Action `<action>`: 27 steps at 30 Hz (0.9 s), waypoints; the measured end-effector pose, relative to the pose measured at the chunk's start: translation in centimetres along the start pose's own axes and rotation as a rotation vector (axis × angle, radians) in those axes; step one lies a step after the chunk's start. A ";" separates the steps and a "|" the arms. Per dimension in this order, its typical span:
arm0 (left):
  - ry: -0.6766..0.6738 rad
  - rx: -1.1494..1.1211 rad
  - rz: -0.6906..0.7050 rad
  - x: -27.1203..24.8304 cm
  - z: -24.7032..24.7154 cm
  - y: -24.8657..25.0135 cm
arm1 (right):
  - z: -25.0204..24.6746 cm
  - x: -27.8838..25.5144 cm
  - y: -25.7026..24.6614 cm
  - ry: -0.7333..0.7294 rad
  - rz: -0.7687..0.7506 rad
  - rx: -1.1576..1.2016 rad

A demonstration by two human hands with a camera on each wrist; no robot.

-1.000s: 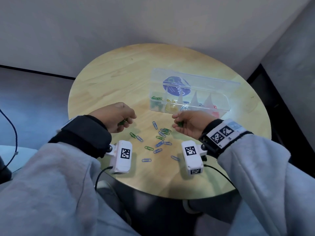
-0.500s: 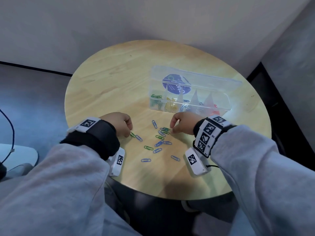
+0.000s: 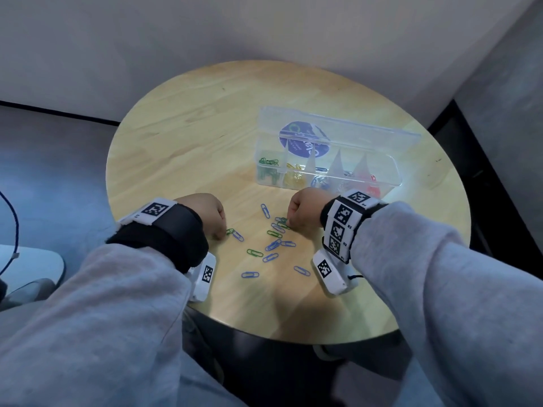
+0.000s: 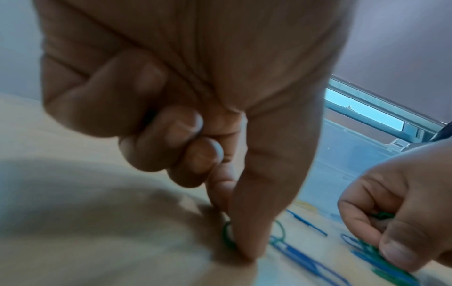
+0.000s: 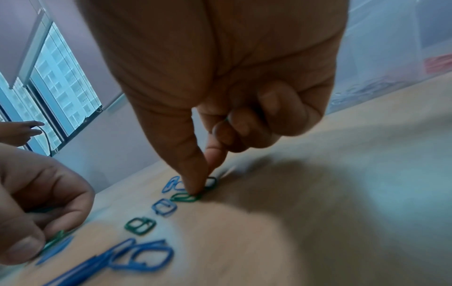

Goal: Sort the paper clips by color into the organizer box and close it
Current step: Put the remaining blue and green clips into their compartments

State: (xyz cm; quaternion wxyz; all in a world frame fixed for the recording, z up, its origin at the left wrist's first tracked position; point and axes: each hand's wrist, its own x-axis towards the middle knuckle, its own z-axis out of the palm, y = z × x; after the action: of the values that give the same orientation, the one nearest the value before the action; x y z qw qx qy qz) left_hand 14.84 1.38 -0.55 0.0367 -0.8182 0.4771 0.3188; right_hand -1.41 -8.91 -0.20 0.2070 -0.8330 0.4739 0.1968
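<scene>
1. Since a second ago: both hands rolled over from raised, knuckles-out fists to fingertips down on the bench; head view also shifted, box now sits further up-right in frame.
2. Left hand (image 3: 205,214): thumb and index pressed together on a green clip (image 4: 228,237) at the fingertips; other fingers curled into the palm. Looks like something green already tucked in there, can't confirm.
3. Right hand (image 3: 302,208): same pose, thumb and index closing on another green clip (image 5: 187,197) at the near edge of the pile; a green sliver shows between the curled fingers, likely clips already held.
4. Loose clips (image 3: 274,245), blue and green mixed, scattered on the bench (image 3: 182,136) between the two hands and back toward the wrists.
5. Organizer box (image 3: 329,171): just beyond the right hand, lid (image 3: 352,133) standing open. Compartments run left to right; green at the left end, then yellow, blue, red toward the right.
6. Key relation for next move: green compartment (image 3: 267,171) lies forward, between the two hands, slightly nearer the right. Left hand's clip lies with its long axis across the fingertips, roughly toward the right hand.
7. Progress estimate: mid-sort. Only blue and green left out; lid not yet closed.
</scene>
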 end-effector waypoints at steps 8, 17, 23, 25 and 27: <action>-0.103 -0.408 0.110 -0.1 -0.8 0.1 | -0.4 -0.8 1.1 -0.070 0.063 0.263; -0.068 -1.071 0.170 -0.9 -2.0 0.9 | 0.2 -1.3 2.7 -0.168 0.035 1.067; -0.132 -1.238 0.115 -1.0 -2.3 0.7 | 0.4 -1.6 3.1 -0.169 0.046 1.324; -0.168 -1.266 0.106 -1.0 -2.3 0.6 | 0.2 -1.7 3.1 -0.183 0.058 1.367; -0.176 -1.263 0.085 -1.0 -2.3 0.6 | 0.2 -1.9 3.2 -0.193 0.073 1.389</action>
State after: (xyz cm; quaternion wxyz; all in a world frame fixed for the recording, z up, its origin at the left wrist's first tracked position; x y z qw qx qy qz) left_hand 15.16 0.97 1.97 -0.4263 -0.6330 0.2244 0.6059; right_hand -5.13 -9.02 0.12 0.7258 -0.4702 0.4970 -0.0715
